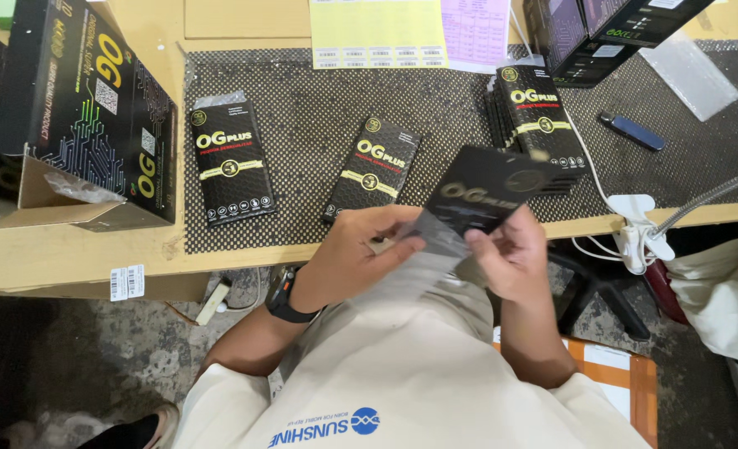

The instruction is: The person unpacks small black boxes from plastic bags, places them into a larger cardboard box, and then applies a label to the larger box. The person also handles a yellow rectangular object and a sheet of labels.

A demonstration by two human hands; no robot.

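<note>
Both hands gripped one flat black rectangular packet with gold print [481, 189], held above the edge of the light wooden workbench [69, 258]. Left hand [361, 249] pinched the clear plastic sleeve [435, 237] at the packet's lower end; right hand [510, 249] closed on its lower right side. Two matching packets [232, 162] lay apart on the black dotted mat [311, 108], beside a stack of packets [539, 125].
</note>
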